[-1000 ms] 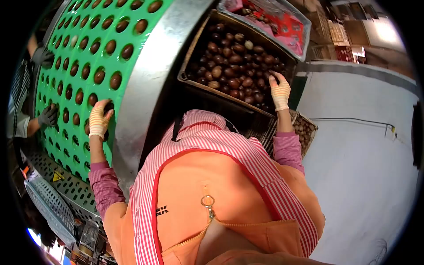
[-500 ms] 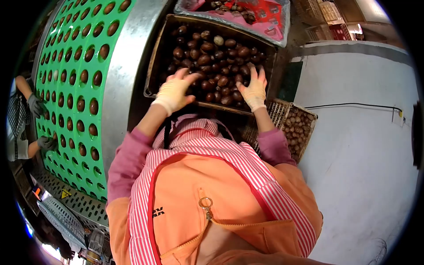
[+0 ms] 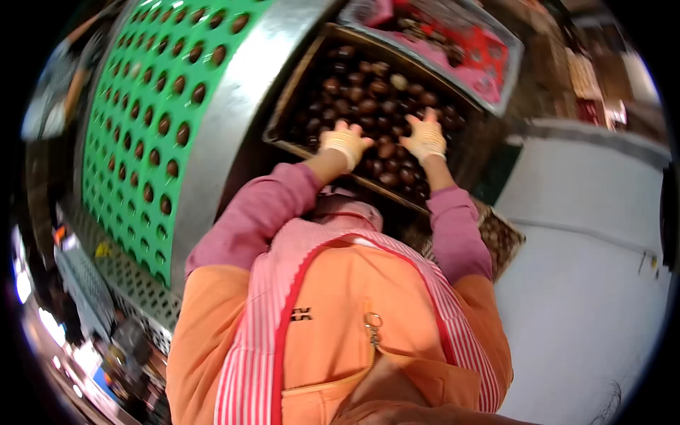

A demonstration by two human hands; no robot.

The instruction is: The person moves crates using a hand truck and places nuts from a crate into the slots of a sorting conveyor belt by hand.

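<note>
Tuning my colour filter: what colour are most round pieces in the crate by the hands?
Dark brown for most round pieces; seen best in the head view.

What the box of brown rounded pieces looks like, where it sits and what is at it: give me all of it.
The box is four-sided and open-topped, with dark insides and a thin tan rim; its material is unclear. Glossy brown pieces and one paler piece lie inside. It sits slanted in view, between the metal band and a lined tray. The left hand and right hand reach over its near side; blur hides their exact contact.
</note>
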